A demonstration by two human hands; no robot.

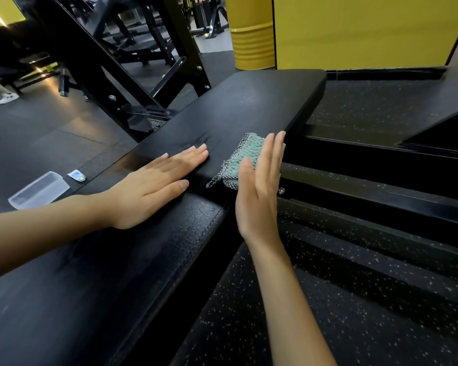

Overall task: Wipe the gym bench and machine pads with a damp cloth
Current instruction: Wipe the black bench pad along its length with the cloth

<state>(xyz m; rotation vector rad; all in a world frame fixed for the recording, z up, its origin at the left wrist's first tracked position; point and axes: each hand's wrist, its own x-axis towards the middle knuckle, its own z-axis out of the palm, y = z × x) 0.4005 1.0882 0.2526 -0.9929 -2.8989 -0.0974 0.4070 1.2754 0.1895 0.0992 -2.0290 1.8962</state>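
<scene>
Black padded table (249, 107) on speckled rubber floor (354, 286), yellow wall (368, 30) behind. Plate lettering on machine frame (122, 83) unreadable. Clear tub (39, 190) on floor, contents unclear. Left hand (154, 186) flat on table, fingers straight. Right hand (259, 186), fingers straight, pressing green cloth (245, 154) against table's right edge.

the bench pad (249, 107) is black leather-look upholstery, finely grained, with a dull sheen and a stitched seam near its edge. the cloth (245, 157) is pale green looped terry, fluffy and matt, edged in a black-and-white checked weave. the machine frame (90, 70) is black painted metal, semi-gloss, with bright steel bolts. the floor (354, 326) is matt black rubber flecked with pale specks — slightly rough. the tub (39, 190) is cloudy clear plastic; the drum (251, 43) is glossy yellow ribbed metal.
</scene>
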